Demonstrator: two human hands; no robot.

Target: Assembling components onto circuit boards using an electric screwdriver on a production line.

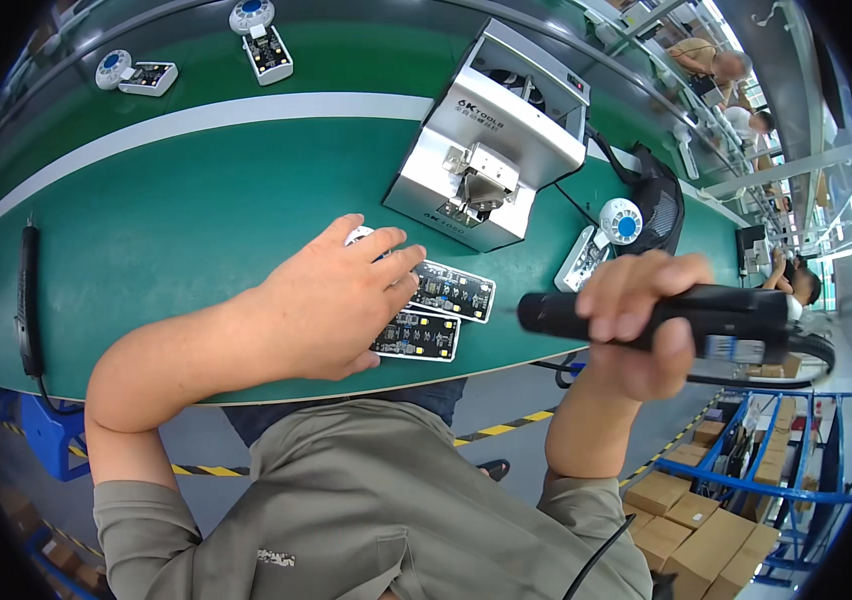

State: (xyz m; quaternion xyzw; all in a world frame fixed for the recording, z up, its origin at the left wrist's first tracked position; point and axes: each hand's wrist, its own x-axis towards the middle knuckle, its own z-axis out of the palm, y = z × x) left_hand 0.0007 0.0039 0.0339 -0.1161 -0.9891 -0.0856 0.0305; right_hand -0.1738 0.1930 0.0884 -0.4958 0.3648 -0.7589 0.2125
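Note:
My right hand [644, 312] is wrapped around a black electric screwdriver [726, 318], raised over the front edge of the bench. The screwdriver lies almost level, its tip pointing left and its cable leaving at the right. My left hand [351, 300] rests on two white-framed circuit boards lying side by side, its fingers bent over the upper circuit board [458, 291] and its thumb beside the lower circuit board [424, 336]. That hand covers their left ends; a bit of white housing shows past its fingertips.
A silver screw feeder [471, 150] stands behind the boards. White units with blue-dotted round heads lie at the right [601, 240], far left [136, 75] and back [264, 45]. Another black screwdriver [28, 300] lies at the left. A blue rack [746, 480] with cartons stands at lower right; people sit farther off.

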